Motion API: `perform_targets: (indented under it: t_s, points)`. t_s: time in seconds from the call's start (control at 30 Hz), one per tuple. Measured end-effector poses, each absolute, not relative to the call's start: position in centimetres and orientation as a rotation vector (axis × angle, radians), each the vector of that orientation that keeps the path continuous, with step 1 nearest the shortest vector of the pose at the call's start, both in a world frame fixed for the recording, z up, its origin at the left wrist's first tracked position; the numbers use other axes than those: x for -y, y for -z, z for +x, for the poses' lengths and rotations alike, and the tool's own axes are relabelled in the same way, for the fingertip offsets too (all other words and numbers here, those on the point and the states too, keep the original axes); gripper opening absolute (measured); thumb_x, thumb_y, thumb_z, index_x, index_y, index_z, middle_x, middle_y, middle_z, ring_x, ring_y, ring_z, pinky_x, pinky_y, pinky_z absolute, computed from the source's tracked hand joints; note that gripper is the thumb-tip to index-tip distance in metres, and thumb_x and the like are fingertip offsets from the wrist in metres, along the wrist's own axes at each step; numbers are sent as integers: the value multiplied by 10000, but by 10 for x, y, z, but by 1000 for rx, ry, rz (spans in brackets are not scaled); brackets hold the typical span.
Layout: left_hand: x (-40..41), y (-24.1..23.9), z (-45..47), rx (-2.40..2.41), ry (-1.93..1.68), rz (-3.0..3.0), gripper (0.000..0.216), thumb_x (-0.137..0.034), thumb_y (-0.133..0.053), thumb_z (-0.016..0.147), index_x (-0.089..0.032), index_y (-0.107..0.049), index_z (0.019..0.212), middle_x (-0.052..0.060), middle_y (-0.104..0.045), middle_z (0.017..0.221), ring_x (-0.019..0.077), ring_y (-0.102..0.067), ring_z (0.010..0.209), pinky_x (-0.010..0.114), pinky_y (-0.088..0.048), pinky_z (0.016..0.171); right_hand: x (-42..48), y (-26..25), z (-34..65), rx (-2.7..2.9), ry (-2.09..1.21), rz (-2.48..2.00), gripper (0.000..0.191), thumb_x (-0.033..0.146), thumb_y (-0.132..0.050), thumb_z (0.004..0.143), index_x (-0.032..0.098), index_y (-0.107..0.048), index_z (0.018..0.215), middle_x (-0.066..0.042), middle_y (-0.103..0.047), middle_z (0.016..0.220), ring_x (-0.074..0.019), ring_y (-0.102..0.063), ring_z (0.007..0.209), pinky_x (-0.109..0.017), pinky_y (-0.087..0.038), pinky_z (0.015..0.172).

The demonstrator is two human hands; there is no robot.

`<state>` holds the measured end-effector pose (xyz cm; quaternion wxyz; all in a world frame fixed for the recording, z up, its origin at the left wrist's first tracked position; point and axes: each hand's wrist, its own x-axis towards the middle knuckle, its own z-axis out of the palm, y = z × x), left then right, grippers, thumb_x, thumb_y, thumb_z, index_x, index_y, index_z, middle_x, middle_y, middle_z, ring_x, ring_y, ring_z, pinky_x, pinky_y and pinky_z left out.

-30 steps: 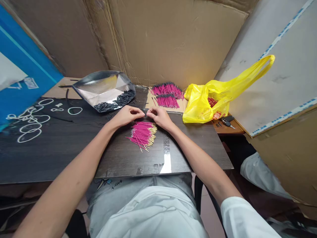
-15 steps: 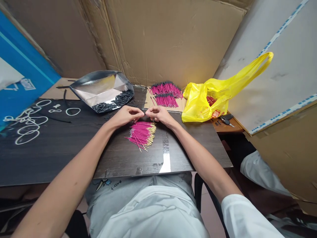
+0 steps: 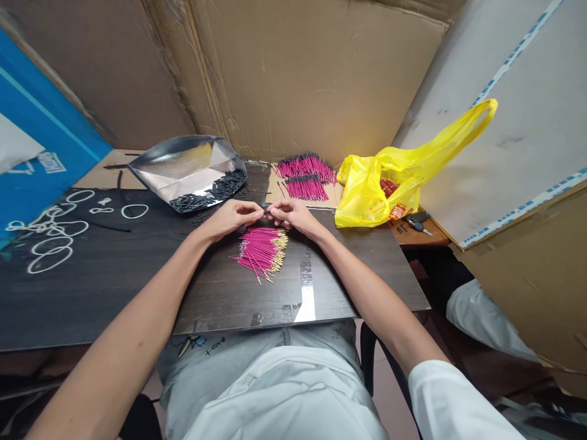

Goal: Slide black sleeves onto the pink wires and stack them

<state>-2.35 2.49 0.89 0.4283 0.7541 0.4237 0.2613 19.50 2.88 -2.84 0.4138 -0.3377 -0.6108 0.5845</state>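
One short black piece (image 3: 267,212) is pinched by the fingertips of the left hand (image 3: 235,216) and the right hand (image 3: 296,216), just beyond a loose pile of slim magenta, gold-ended rods (image 3: 260,247) on the dark wood-grain tabletop (image 3: 367,263).

Two bare hands, one left hand (image 3: 236,217) and one right hand (image 3: 296,217), share what looks like one small dark piece (image 3: 266,212); there is one near heap of pink pins (image 3: 261,247) and two far rows of black-tipped pins (image 3: 307,166), all too many to count. One foil-lined tray (image 3: 183,168) holds black tubes (image 3: 232,181), overlapping beyond any figure; white bands (image 3: 52,212) make one uncountable tangle, plus one separate oval loop (image 3: 132,218) and two small twisted loops (image 3: 101,211); there is one yellow bag (image 3: 362,192), one key (image 3: 417,225) and two short dark bits (image 3: 402,229).
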Motion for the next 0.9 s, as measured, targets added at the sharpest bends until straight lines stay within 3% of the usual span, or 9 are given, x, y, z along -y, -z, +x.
perform_targets:
  t_s: [0.27, 0.4, 0.53, 0.9]
  points:
    - [-32, 0, -24, -1017, -791, 1769, 311, -485, -788, 805, -175, -764, 800, 2, -580, 668, 141, -491, 649, 264, -351, 619, -27, 24, 195, 1459, -1539, -825, 110, 231, -655, 903, 162, -670, 987, -46, -731, 927, -100, -616, 678, -163, -395, 470]
    - [-31, 3, -16, -906, -993, 1608, 280, -439, -861, 744, -174, -792, 805, 42, -665, 897, 161, -565, 804, 260, -435, 723, -23, 24, 186, 1459, -1500, -840, 169, 204, -727, 824, 159, -675, 978, -15, -690, 832, -101, -587, 639, -169, -361, 464]
    - [-23, 1, -2, -811, -1099, 1355, 323, -432, -903, 711, -182, -823, 900, 75, -701, 1069, 176, -609, 903, 265, -492, 804, -18, 23, 171, 1409, -1385, -798, 207, 289, -780, 808, 179, -638, 910, 22, -649, 775, -87, -525, 593, -192, -421, 539]
    - [-12, -10, 9, -775, -1188, 1089, 381, -398, -965, 636, -179, -829, 916, 90, -769, 998, 159, -654, 862, 227, -530, 750, 0, 11, 161, 1597, -1055, -863, 171, 380, -625, 947, 212, -615, 916, 4, -639, 915, -112, -532, 714, -222, -476, 699]
